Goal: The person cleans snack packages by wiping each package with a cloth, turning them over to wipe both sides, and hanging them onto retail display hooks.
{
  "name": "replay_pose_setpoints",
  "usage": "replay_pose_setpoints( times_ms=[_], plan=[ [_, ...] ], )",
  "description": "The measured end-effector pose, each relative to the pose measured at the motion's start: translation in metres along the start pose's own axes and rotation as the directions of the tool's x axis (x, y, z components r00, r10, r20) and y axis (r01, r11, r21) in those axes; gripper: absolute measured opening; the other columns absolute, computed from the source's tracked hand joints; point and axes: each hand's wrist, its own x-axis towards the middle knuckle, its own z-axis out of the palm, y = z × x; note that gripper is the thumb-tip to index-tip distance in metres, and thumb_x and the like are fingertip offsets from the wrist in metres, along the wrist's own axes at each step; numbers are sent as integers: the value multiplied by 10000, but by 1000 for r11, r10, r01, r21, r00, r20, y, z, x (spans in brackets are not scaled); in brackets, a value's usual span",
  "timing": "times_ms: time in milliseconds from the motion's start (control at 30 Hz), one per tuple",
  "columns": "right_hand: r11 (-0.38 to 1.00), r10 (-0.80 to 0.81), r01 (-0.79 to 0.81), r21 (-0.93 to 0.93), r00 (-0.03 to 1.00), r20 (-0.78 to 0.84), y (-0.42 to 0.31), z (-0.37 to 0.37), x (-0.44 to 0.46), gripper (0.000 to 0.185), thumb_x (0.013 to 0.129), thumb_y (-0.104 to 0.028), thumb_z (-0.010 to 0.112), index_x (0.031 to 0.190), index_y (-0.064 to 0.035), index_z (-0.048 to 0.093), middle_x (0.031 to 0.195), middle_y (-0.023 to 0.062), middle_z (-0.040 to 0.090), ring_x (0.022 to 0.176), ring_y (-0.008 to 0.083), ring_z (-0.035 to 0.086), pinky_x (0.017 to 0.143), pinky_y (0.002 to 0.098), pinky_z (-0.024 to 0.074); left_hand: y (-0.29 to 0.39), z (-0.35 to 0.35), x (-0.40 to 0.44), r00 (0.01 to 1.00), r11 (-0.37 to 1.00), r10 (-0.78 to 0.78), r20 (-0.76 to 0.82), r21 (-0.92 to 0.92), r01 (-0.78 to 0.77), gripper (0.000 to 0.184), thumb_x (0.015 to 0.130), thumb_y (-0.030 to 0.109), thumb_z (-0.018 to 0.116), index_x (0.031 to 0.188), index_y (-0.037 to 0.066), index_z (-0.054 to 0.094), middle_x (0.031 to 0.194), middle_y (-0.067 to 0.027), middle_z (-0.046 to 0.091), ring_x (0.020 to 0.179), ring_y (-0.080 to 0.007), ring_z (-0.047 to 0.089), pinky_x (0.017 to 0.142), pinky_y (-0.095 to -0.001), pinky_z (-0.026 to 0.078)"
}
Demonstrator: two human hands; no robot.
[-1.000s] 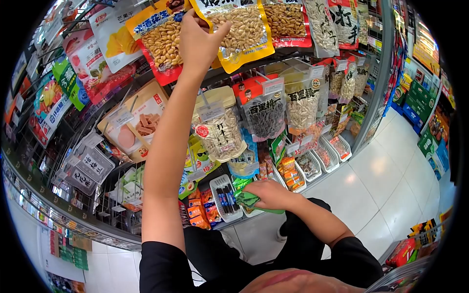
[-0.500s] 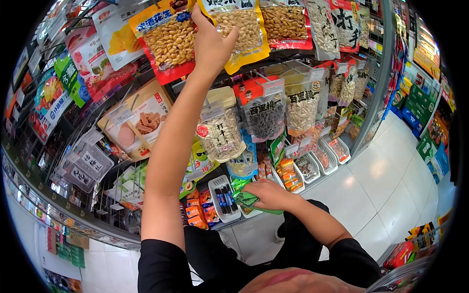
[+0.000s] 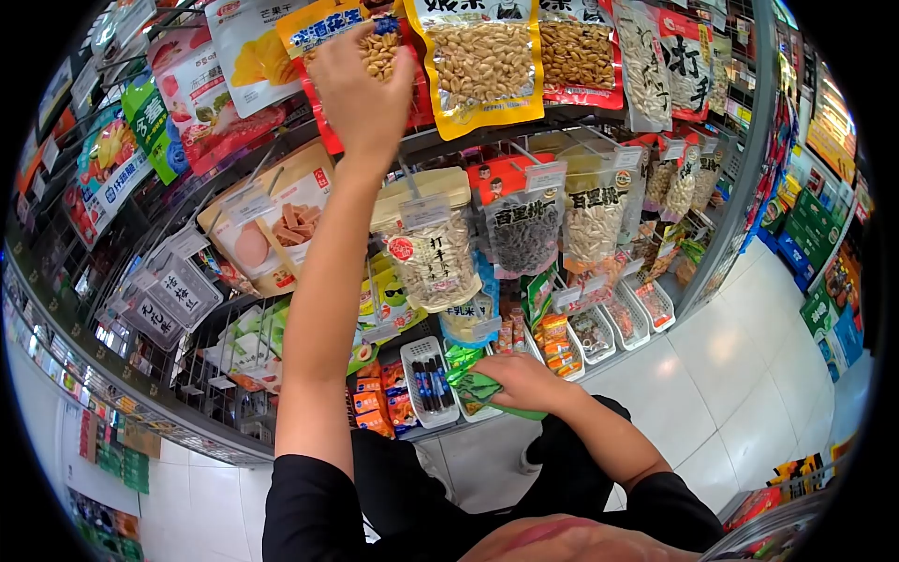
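My left hand (image 3: 363, 101) is raised in front of a red and yellow bag of peanuts (image 3: 382, 58) on the top row. Its fingers are apart with nothing held; whether they touch the bag I cannot tell. Right of it hangs a yellow-edged bag of pale nuts (image 3: 482, 66). Low down, my right hand (image 3: 524, 379) is closed on a crumpled green cloth (image 3: 478, 387) in front of the small baskets. A white basket of dark, slim packets (image 3: 431, 379) stands just left of the cloth.
Below the top row hang sunflower seed bags (image 3: 438, 248) and a brown snack bag (image 3: 272, 229) on hooks with price tags. White baskets (image 3: 592, 337) line the bottom shelf. A grey shelf post (image 3: 749, 159) stands at right, beside the tiled floor (image 3: 655, 384).
My left hand has moved left, from the gap between the peanut bag and the yellow-edged bag to the front of the peanut bag. My right hand keeps its hold on the green cloth.
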Motion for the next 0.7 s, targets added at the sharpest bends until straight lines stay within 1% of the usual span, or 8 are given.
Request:
replay_pose_setpoints(
  times_ms=[100,200,333,367,467,600,633,700],
  plan=[
    [1000,7,-7,-10,1000,21,-2,-2,0,435,799,-178,728,1196,-49,606,1127,166,684,1031,402,654,882,491,530,-23,-17,-12,986,970,-62,-155,222,96,811,832,434,821,1395,-38,478,1331,-251,544,1273,-342,485,1093,-465,363],
    [1000,13,-13,-2,999,38,-7,-6,2,453,761,-126,715,1192,-46,605,1122,165,685,1031,400,654,879,492,531,-43,-21,-29,941,943,-333,-54,2,334,875,815,467,830,1424,-39,456,1324,-254,521,1295,-389,450,1110,-489,340],
    [1000,-9,9,-13,1000,16,-7,-2,3,425,769,-148,735,1160,-58,596,1096,150,691,1038,378,662,849,481,528,-65,-19,-40,897,892,-436,68,-98,441,851,780,483,861,1354,-55,538,1339,-220,536,1185,-316,559,1028,-423,438],
    [1000,-9,10,-13,1000,21,-7,-1,3,429,763,-142,735,1158,-55,593,1090,152,688,1035,382,660,848,482,527,-66,-17,-41,909,893,-416,-4,-192,408,794,761,448,885,1291,-63,588,1240,-185,614,1055,-248,621,938,-372,491],
    [1000,-6,7,-22,999,33,-5,-2,5,439,751,-126,734,1156,-46,585,1075,158,680,1026,391,656,847,485,525,-76,-13,-41,897,878,-441,27,-193,438,686,758,410,876,1227,-22,622,1068,-117,642,1030,-280,570,996,-430,433],
    [999,20,-19,-31,999,46,-7,-4,6,452,740,-109,722,1164,-41,582,1060,166,672,1019,395,651,850,488,521,-70,-21,-40,888,804,-458,44,-405,435,652,780,341,900,1217,-55,623,986,-92,697,944,-131,645,844,-271,520],
    [1000,11,-10,-24,999,44,-3,-1,6,452,741,-108,720,1167,-42,583,1060,164,672,1020,394,651,850,487,522,-61,-29,-37,918,857,-397,24,-347,380,558,849,248,850,1234,-36,563,1010,-90,696,957,-124,657,836,-259,536],
    [1000,-5,5,-11,999,38,-1,2,6,447,747,-106,709,1174,-49,590,1065,158,675,1022,386,653,856,482,524,-34,-44,-23,891,833,-446,88,-324,449,571,840,161,809,1294,-20,513,1020,-122,671,894,-181,650,792,-306,530]
  ],
)
